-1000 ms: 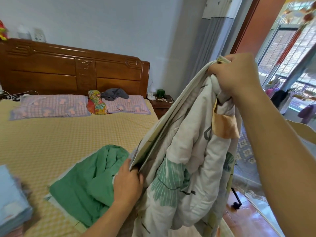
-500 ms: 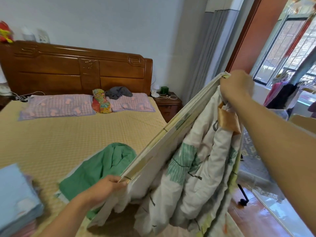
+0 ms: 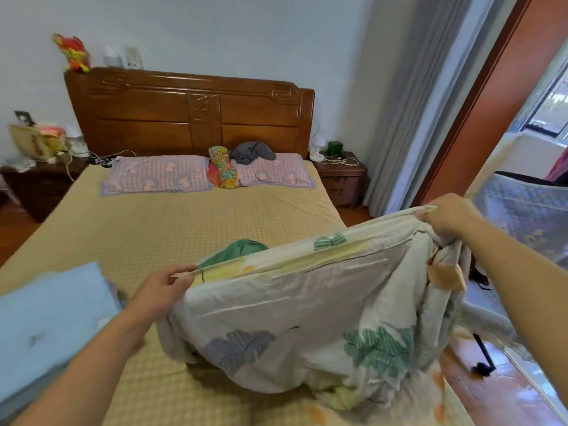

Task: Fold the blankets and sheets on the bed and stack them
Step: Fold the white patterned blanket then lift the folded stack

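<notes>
While the leaf-print quilt (image 3: 307, 318) hangs over the near right corner of the bed (image 3: 184, 229), both hands have hold of its top hem and that hem runs fairly taut between them. Left hand (image 3: 163, 292) pinches one end of the hem between thumb and curled fingers, low over the mattress; right hand (image 3: 447, 215) is bunched round the other end, higher and out past the bed's right edge. Below the hem the quilt sags in a crumpled belly, its lowest folds resting on the yellow checked mattress cover. Beyond it, a green sheet (image 3: 236, 252) peeks out in a loose heap, clearly unfolded. At the near left edge sits a light blue folded blanket (image 3: 52, 309), looking like the start of the stack. So the step in hand reads as squaring up the quilt before the first fold. Next, I reckon, it wants both ends levelled and the slack shaken out, then the hem laid flat or the two hands brought together. That bulk underneath looks twisted, so it may fold lumpy if not smoothed first.
</notes>
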The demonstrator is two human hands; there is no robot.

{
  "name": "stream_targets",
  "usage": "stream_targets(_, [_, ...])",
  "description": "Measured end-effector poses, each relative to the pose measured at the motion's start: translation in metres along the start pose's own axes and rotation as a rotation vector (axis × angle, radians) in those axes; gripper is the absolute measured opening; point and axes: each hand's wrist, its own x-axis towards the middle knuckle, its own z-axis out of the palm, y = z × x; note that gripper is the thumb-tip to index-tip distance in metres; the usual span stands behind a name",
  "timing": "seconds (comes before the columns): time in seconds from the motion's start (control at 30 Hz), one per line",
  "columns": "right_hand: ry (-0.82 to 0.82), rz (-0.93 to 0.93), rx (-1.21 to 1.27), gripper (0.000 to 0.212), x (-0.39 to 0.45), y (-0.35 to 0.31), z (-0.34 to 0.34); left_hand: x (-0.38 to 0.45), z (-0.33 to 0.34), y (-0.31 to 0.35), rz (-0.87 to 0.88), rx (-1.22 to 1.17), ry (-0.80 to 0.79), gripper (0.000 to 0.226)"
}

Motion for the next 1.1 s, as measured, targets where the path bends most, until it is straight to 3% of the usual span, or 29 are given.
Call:
stream_targets(0.07, [0.044, 0.043, 0.018, 0.037, -0.003, 0.012, 0.003, 0.003, -0.006, -0.006, 0.013, 0.244, -0.179, 0.011])
stream_targets(0.13, [0.096, 0.031, -0.011, 0.041, -0.008, 0.014, -0.001, 0.0, -0.001, -0.005, -0.017, 0.541, -0.295, 0.026])
stream_targets(0.23, [0.123, -0.18, 0.094, 0.045, -0.039, -0.003, -0.008, -0.024, 0.028, 0.026, 0.062, 0.437, -0.256, 0.025])
stream_targets(0.3, [-0.02, -0.445, 0.183, 0.024, -0.084, -0.03, -0.01, -0.051, 0.057, 0.068, 0.174, 0.299, -0.293, 0.024])
stream_targets(0.33, [-0.184, -0.572, 0.198, 0.008, -0.111, -0.046, -0.007, -0.065, 0.072, 0.091, 0.248, 0.282, -0.335, 0.023])
stream_targets(0.4, [-0.5, -0.742, 0.17, 0.04, -0.163, -0.08, 0.005, -0.091, 0.099, 0.133, 0.411, 0.24, -0.401, 0.018])
stream_targets(0.47, [-0.695, -0.824, 0.161, 0.042, -0.19, -0.098, 0.032, -0.107, 0.117, 0.159, 0.519, 0.155, -0.464, 0.012])
stream_targets(0.57, [-0.749, -0.796, 0.146, 0.021, -0.195, -0.091, 0.062, -0.12, 0.125, 0.16, 0.502, 0.094, -0.511, 0.01])
stream_targets(0.63, [-0.723, -0.758, 0.071, 0.021, -0.194, -0.075, 0.069, -0.122, 0.127, 0.143, 0.473, 0.074, -0.529, 0.012])
stream_targets(0.7, [-0.636, -0.728, 0.004, 0.024, -0.19, -0.062, 0.07, -0.116, 0.134, 0.122, 0.434, 0.175, -0.58, 0.02])
stream_targets(0.8, [-0.327, -0.573, -0.019, 0.011, -0.17, -0.046, 0.05, -0.098, 0.148, 0.088, 0.375, 0.435, -0.57, 0.027])
stream_targets(0.93, [0.405, -0.378, 0.182, 0.02, -0.145, -0.04, -0.008, -0.068, 0.164, 0.073, 0.412, 0.549, -0.419, 0.036])
stream_targets(1.1, [0.978, -0.088, 0.54, 0.032, -0.107, -0.043, -0.125, -0.041, 0.15, 0.09, 0.62, 0.628, -0.375, 0.054])
